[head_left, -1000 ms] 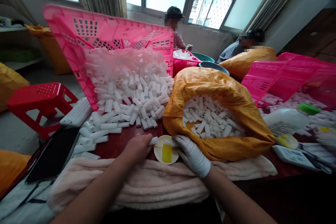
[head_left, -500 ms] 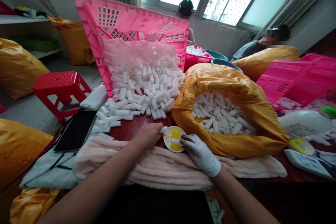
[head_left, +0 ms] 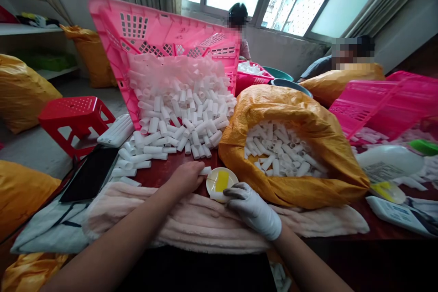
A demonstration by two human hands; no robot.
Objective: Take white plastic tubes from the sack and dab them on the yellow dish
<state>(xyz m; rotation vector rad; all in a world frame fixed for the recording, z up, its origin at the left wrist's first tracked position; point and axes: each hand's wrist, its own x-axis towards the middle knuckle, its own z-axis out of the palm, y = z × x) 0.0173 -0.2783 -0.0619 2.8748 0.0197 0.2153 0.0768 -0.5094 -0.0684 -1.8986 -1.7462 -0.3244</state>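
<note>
Snugly, the left hand [head_left: 185, 179] pinches a white tube [head_left: 205, 171].

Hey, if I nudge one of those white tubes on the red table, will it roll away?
Likely yes: the white tubes look round and smooth, so one may roll on the red table. Their open ends suggest they're hollow, so probably light for their size, and perhaps easily dented.

Our gloved right hand [head_left: 252, 210] has drawn back to the lower edge of the small round plate [head_left: 219, 185]. The white tube that lay across the plate's yellow patch [head_left: 221, 181] is gone from there, and our view has swung slightly.
</note>
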